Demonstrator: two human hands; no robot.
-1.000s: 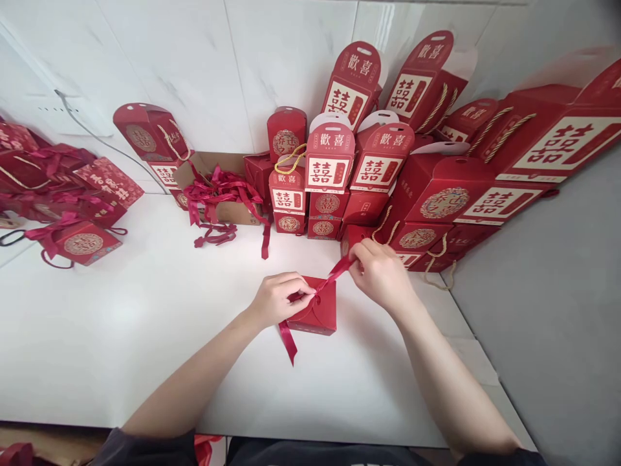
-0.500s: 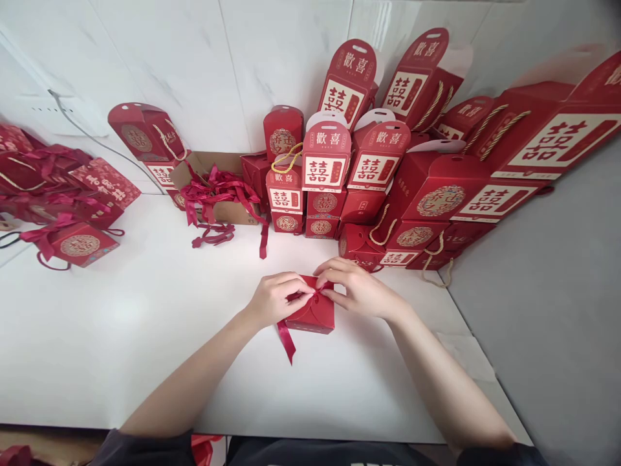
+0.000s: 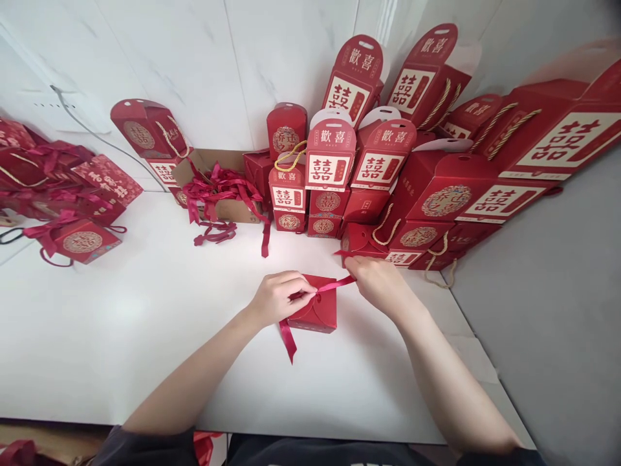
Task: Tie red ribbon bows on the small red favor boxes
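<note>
A small red gift box (image 3: 317, 317) with curved, interlocking top flaps sits on the white table in front of me. A crimson satin ribbon (image 3: 337, 283) runs from the middle of its top. My left hand (image 3: 284, 298) is closed in a pinch on the ribbon at the centre of the lid. One ribbon tail hangs below that hand onto the table, at the box's left side. My right hand (image 3: 376, 281), off the box's right edge, is closed on the other ribbon length and holds it taut. The right fingertips are partly hidden behind the hand.
Stacked red gift boxes (image 3: 330, 158), several with rope handles, line the back and right walls. A cardboard box (image 3: 233, 210) spilling ribbons stands at the back. More ribboned boxes (image 3: 85, 243) lie at the left. A grey cable (image 3: 97, 136) runs down the wall.
My right hand has moved right, away from the box's centre, drawing a length of ribbon out straight. My left hand stays pinched at the lid.
</note>
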